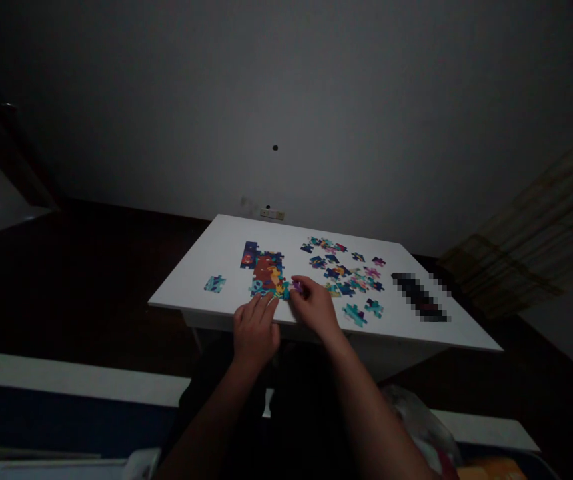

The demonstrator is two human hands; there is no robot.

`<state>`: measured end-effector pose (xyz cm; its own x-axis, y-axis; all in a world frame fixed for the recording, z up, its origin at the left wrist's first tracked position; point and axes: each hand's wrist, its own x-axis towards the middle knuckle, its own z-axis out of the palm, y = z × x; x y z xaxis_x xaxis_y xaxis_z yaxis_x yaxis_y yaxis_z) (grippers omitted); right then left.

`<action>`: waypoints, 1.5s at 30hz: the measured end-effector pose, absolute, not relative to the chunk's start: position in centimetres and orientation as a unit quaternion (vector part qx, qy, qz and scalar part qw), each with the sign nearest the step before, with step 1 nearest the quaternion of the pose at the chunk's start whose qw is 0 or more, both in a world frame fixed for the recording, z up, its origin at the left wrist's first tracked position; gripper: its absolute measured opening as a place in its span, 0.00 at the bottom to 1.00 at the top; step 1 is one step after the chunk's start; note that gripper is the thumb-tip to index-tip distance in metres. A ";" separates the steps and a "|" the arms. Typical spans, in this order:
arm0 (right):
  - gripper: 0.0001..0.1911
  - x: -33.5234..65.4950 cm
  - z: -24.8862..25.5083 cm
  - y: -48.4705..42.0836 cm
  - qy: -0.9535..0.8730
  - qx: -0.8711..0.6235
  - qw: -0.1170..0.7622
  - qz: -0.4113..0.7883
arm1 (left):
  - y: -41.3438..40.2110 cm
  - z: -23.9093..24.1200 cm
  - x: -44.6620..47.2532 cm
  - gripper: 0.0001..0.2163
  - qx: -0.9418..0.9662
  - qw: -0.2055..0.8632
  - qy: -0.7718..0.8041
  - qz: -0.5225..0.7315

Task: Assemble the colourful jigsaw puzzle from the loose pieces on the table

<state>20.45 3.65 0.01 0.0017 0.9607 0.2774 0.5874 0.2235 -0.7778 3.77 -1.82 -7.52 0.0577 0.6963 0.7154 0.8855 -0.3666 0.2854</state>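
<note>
A partly joined jigsaw puzzle (268, 270) in brown, yellow and dark blue lies on the white table (191, 267). My left hand (257, 327) rests at its lower edge, fingers stretched out and fingertips touching the near pieces. Just right of the joined part, my right hand (312, 305) pinches a purple puzzle piece (297, 285) between thumb and index finger. That piece is mostly covered by the fingers. Off to the left lies a light teal section of puzzle (215, 284), apart from the rest.
Several loose puzzle pieces (336, 270) are spread right of the joined part, with teal ones (355, 315) near the front edge. A dark, pixelated object (419, 297) lies at the table's right. Behind the table stands a grey wall (286, 100) with a power socket (272, 214).
</note>
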 end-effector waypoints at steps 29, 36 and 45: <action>0.19 22.8 2.0 5.9 -0.722 -0.606 0.313 0.116 | -2.0 -7.4 4.0 0.25 -0.719 0.099 -0.568 -0.389; 0.20 27.2 0.2 4.5 -0.649 -0.607 0.453 0.075 | -2.9 -3.5 3.5 0.26 -0.730 0.015 -0.577 -0.367; 0.18 26.5 -1.0 3.5 -0.710 -0.593 0.375 0.055 | -2.1 -2.9 6.9 0.18 -0.766 0.047 -0.531 -0.359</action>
<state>26.54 3.51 -0.95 -0.0147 0.8838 0.4676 0.8014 0.2901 -0.5231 6.91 -2.11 -2.91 0.1792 0.7794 0.6003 0.8473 -0.4324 0.3085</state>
